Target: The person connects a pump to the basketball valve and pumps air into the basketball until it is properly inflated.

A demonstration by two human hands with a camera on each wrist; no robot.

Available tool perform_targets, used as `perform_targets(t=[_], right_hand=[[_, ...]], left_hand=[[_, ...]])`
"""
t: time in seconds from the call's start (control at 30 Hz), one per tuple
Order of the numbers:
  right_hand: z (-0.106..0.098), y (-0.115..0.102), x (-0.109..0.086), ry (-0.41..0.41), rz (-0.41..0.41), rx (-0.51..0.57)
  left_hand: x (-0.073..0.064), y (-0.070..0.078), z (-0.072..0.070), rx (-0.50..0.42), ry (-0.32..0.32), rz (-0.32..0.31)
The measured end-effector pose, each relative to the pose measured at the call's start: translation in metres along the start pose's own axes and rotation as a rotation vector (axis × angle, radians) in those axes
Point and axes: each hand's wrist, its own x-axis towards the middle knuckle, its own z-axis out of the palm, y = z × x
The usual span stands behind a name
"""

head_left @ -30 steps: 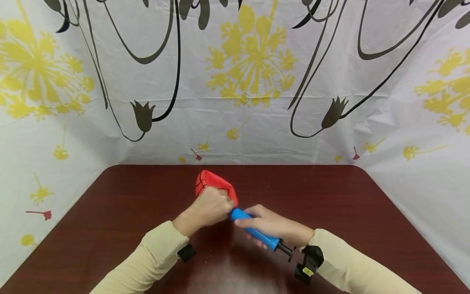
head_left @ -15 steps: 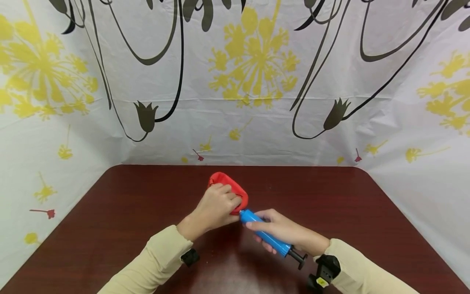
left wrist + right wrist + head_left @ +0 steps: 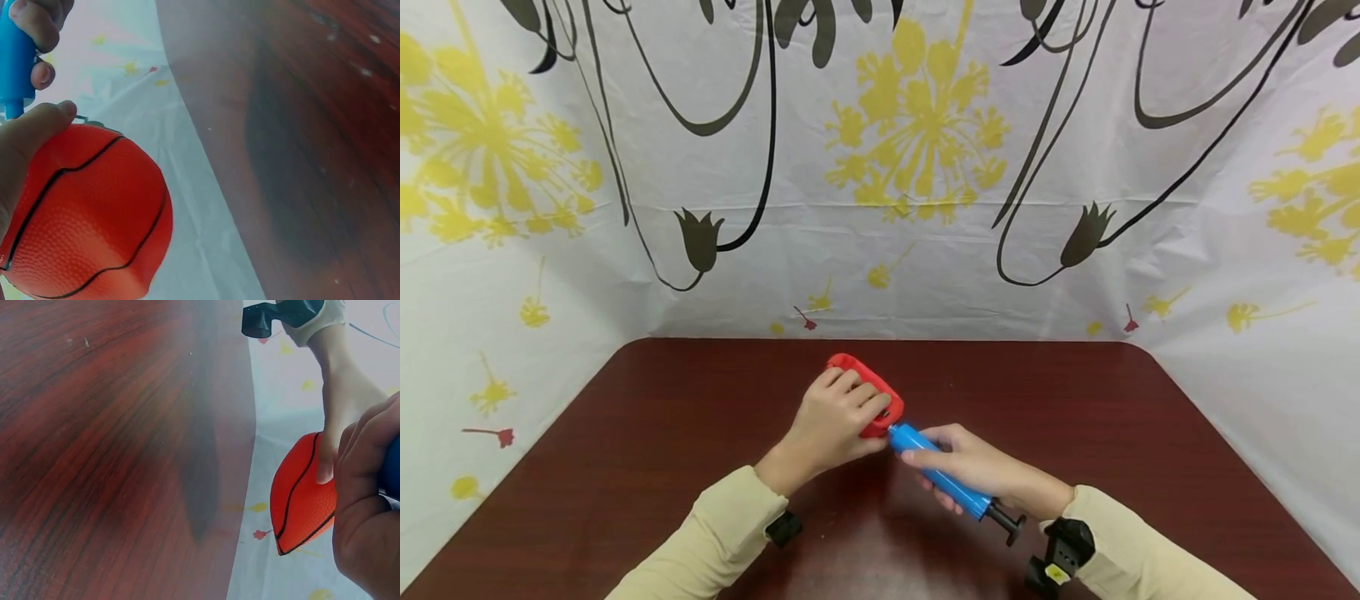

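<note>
A limp, partly flattened red ball (image 3: 891,407) with black basketball lines is gripped by my left hand (image 3: 835,425), thumb on the near side and fingers over the far side. Its dented, pebbled skin fills the lower left of the left wrist view (image 3: 100,212). My right hand (image 3: 973,467) grips the barrel of a blue hand pump (image 3: 951,485), whose black T-handle points toward me. The pump's nozzle end meets the ball beside my left thumb; whether a needle sits inside the valve is hidden. In the right wrist view, the ball (image 3: 300,494) hangs off the table surface.
Under both hands lies a dark red-brown wooden table (image 3: 700,392) with rounded far corners. A white cloth (image 3: 850,275) with yellow and dark plant prints hangs behind and at the sides. Each wrist carries a black camera (image 3: 1063,550).
Ball, pump and both hands have shifted a little right. My left fingers have spread over the ball, and its outline has changed. The pump has hardly moved in the last half second.
</note>
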Motion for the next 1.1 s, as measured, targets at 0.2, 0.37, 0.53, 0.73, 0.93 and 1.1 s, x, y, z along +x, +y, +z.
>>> perform_targets(t=[0.2, 0.37, 0.53, 0.73, 0.93, 1.1], right_hand=[[0.0, -0.001, 0.003, 0.007, -0.006, -0.02], [0.001, -0.003, 0.003, 0.026, 0.029, -0.018], [0.001, -0.004, 0.0, 0.025, 0.073, 0.018], [-0.003, -0.004, -0.008, 0.012, 0.098, 0.06], [-0.007, -0.001, -0.019, 0.004, 0.107, 0.099], [-0.013, 0.001, -0.026, -0.001, 0.089, 0.106]], left_hand=[[-0.004, -0.004, 0.004, -0.051, 0.001, -0.008], [-0.004, -0.004, 0.006, -0.063, 0.016, -0.006], [-0.003, -0.003, 0.007, -0.086, 0.039, 0.0], [-0.001, -0.006, 0.005, -0.059, 0.044, 0.035], [-0.005, -0.021, -0.001, 0.002, 0.059, 0.022], [-0.006, -0.03, -0.002, 0.027, 0.053, 0.028]])
